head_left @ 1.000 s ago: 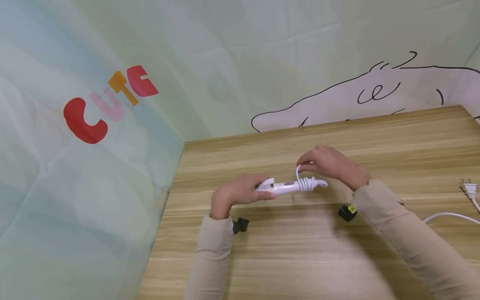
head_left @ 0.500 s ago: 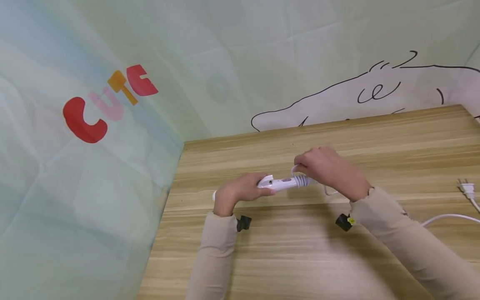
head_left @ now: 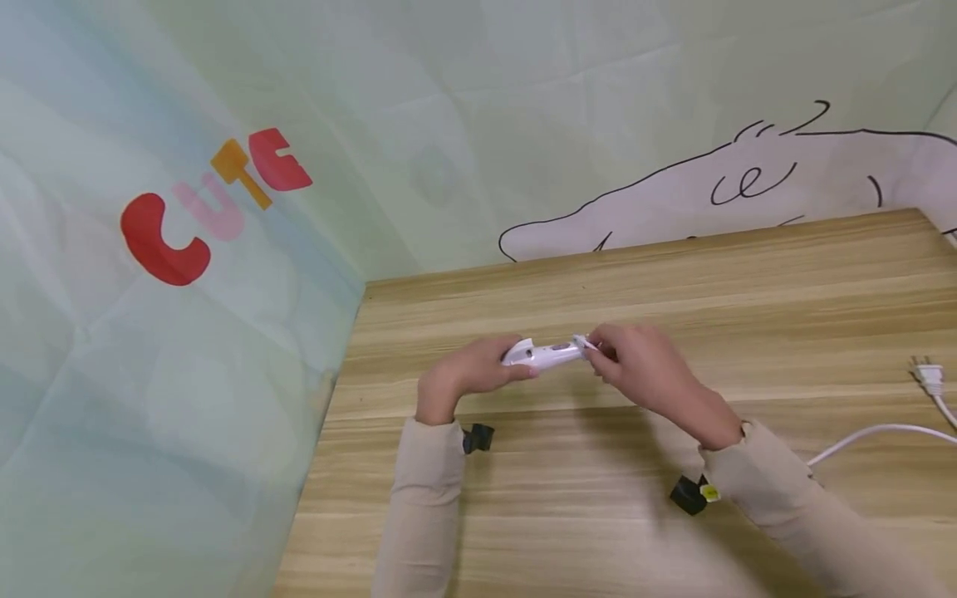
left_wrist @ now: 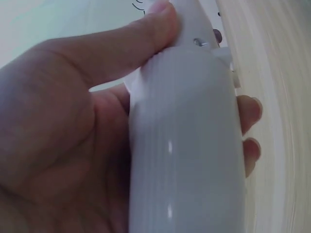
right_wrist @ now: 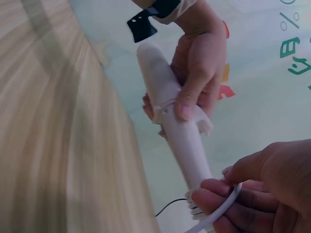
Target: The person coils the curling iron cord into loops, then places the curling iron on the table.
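My left hand (head_left: 474, 370) grips a white curling iron (head_left: 553, 356) around its thick barrel end, its thumb along the side. The ribbed white barrel (left_wrist: 187, 136) fills the left wrist view, with fingertips showing at its far side. A lilac button is on the handle. My right hand (head_left: 639, 365) pinches the white power cord (right_wrist: 221, 209) at the handle's tail end. Several turns of cord (right_wrist: 195, 208) lie around the handle there, partly hidden by the right fingers. The curling iron is held above the wooden table, slightly tilted.
The cord's two-pin plug (head_left: 930, 378) lies at the right of the wooden table (head_left: 568, 507). A stretch of cord (head_left: 860, 433) runs from under the right sleeve past the right edge. Printed cloth walls (head_left: 478, 149) stand behind and to the left.
My right hand has circled the handle with the cord, from behind it to across its front, and is now lower. The left hand still grips the curling iron, nearly in place.
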### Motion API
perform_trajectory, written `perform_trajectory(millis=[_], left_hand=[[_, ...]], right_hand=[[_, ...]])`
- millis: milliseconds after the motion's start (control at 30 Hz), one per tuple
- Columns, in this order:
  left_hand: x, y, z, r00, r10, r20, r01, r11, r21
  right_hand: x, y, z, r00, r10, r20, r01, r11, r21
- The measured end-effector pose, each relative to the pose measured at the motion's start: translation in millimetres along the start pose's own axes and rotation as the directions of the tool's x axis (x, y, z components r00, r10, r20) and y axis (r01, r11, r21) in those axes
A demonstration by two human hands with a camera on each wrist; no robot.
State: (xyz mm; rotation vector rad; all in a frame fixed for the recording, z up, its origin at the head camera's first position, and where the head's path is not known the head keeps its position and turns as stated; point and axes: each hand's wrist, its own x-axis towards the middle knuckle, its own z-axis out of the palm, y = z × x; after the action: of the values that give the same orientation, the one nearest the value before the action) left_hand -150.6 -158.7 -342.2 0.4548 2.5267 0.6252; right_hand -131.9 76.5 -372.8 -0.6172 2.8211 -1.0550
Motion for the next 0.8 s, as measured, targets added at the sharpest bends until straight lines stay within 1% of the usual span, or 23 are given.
perform_trajectory(millis=[33,200,367,467,533,667,800], left_hand=[[-0.3,-0.7,-0.3,1.0,-0.002,-0.006,0.002,1.0,0.004],[-1.3,-3.5,-2.8,1.0,-0.005,-0.024,0.005,1.0,0.016],[-4.5,-4.8,-6.6,1.0,0.01,-0.022,-0.01,1.0,0.007],[-6.1,-3.8,-8.4,0.999,0.032,-0.019,-0.032,0.999,0.011],[-6.6,-3.1,-8.8,0.999,0.041,-0.017,-0.04,0.999,0.016],[-7.4,-1.8,-8.8,0.999,0.049,-0.01,-0.049,0.999,0.022],[-8.8,-0.9,-7.9,0.997,0.081,-0.001,-0.081,0.997,0.004]], right_hand=[[-1.9,1,3,1.0,0.0,0.002,-0.001,0.999,0.032],[-7.1,10,21,0.998,-0.056,-0.008,0.057,0.987,0.15],[-6.6,25,39,0.994,-0.089,-0.067,0.103,0.961,0.255],[-4.7,33,47,0.989,-0.098,-0.107,0.126,0.946,0.299],[-3.0,38,52,0.987,-0.097,-0.126,0.132,0.941,0.311],[-0.3,51,59,0.989,-0.093,-0.116,0.128,0.931,0.343],[3.2,67,60,0.987,-0.138,-0.079,0.158,0.904,0.396]])
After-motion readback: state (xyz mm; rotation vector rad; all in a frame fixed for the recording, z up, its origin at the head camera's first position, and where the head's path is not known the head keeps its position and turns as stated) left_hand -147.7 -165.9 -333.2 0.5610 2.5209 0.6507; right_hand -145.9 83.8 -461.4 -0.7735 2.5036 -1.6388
